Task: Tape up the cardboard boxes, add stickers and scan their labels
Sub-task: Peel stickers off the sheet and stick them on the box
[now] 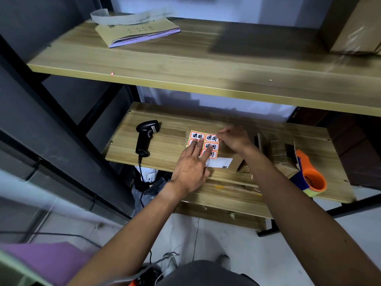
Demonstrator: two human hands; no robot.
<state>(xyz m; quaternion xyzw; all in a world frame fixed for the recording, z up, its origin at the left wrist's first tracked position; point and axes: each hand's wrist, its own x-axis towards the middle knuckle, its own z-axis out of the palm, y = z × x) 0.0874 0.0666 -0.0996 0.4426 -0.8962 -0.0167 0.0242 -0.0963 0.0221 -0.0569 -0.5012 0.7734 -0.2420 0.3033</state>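
Nearest the camera, two bare forearms reach forward and down over the lower shelf of a wooden rack. The left hand lies flat with its fingers spread, pressing down on a sheet of orange-edged stickers; it grips nothing, only holds the sheet in place. The sticker sheet rests on top of a cardboard box that sits on the lower shelf, with a white label showing on the box just below the sheet. The right hand is at the sheet's upper right corner, thumb and forefinger pinched together on the edge of the top right sticker, the other fingers curled in.

To the right, near the shelf's front edge, lies an orange tape dispenser, beside some folded cardboard. To the left of the box, well apart from it, a black barcode scanner lies on the shelf, its cable hanging off the front edge.

Farther up, the upper shelf holds a thin paper booklet at the left and another cardboard box at the far right.
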